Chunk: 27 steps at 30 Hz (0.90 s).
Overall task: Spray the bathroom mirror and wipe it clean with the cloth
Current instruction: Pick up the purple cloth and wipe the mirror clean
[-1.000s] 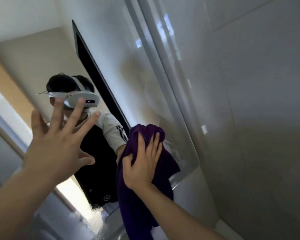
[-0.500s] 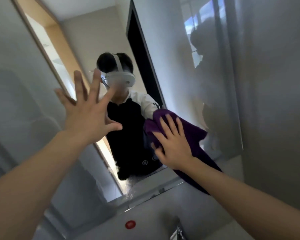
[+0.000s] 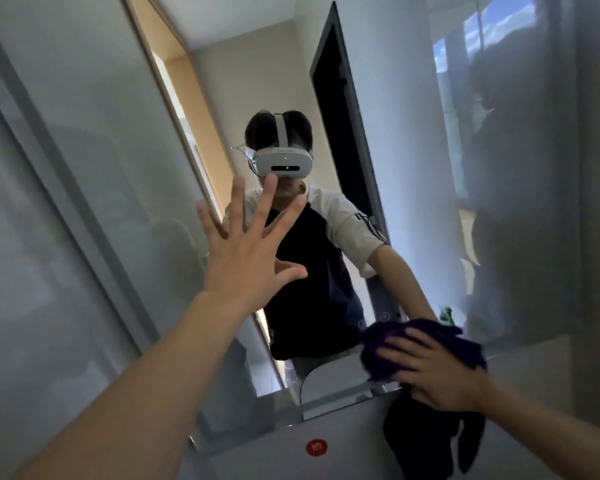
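Cloth: purple cloth point(image 3: 426, 344) bunched under the right hand point(image 3: 437, 372) at the mirror's lower right, one end hanging past the bottom edge over the wall below.
Right hand: palm flat on the cloth, fingers point(image 3: 395, 355) slightly spread across it and pressing it to the glass.
Left hand: the left hand point(image 3: 246, 258) is raised before the mirror point(image 3: 118, 188), empty, fingers splayed wide; whether it touches the glass cannot be told.
Mirror: tilted in view, reflecting the person in a white headset point(image 3: 284, 162), a dark doorway and a wood-trimmed opening.
Wall: pale grey, with a red round sticker point(image 3: 316, 447) below the mirror.
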### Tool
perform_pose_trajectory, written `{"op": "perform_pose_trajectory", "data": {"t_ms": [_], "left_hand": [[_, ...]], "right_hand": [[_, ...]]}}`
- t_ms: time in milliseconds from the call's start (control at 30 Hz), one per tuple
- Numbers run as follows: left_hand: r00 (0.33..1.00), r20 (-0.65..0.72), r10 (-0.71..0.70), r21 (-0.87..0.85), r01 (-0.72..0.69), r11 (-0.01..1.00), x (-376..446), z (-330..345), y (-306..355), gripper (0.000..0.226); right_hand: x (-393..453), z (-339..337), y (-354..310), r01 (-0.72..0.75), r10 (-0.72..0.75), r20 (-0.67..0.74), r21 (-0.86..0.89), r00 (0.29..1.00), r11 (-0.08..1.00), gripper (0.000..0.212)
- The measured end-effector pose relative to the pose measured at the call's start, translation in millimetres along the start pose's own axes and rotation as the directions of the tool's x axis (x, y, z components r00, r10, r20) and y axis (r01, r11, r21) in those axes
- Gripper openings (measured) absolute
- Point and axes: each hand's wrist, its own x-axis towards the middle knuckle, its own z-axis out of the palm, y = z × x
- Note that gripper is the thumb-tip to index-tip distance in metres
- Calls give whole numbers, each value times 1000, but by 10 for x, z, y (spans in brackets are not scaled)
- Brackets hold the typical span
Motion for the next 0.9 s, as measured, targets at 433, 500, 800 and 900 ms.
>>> {"op": "perform_pose_trajectory", "data": {"t_ms": [433, 500, 800, 900], "left_hand": [[999, -29, 17, -17, -18, 1000, -134, 209, -52, 104], [1000, -15, 18, -25, -19, 1000, -129, 166, -35, 105], [994, 72, -79, 37, 77, 996, -430, -6, -828, 133], [988, 91, -121, 19, 120, 993, -559, 35, -898, 132]], "right_hand": [[127, -231, -108, -829, 946, -40, 470, 323, 303, 67], [380, -303, -303, -768, 848, -96, 380, 522, 516, 60], [1420, -568, -894, 102, -101, -16, 43, 995, 994, 70], [1587, -539, -1111, 244, -241, 86, -32, 967, 969, 69]]}}
